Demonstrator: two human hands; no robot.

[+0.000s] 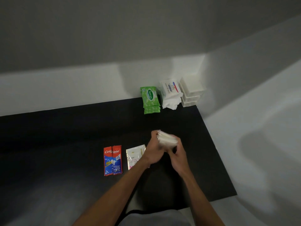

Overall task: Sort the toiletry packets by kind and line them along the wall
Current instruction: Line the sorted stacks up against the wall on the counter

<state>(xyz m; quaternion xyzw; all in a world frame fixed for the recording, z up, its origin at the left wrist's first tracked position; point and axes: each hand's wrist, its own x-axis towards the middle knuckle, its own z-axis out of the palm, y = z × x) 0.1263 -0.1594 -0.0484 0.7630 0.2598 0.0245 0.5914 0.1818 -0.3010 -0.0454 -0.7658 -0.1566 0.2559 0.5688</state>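
Black surface (65, 136) along a white wall (65, 88): stacked white boxes (192, 90), Dove packs (171, 92) and green wipes (150, 99) fill its far right corner. At mid-surface, the left hand (155, 152) and right hand (178, 156) clasp a blurred white packet stack (167, 141). Just left of them, Colgate sachets (112, 160) and a Dove sachet (134, 156) lie flat, tops pointing wallward.

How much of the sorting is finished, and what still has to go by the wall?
Done: three stacks stand against the wall: green wipes, white soap packs and white boxes. In hand: the left hand and right hand hold a bundle of white packets. Left: the red toothpaste packets and a pale sachet lie away from the wall.
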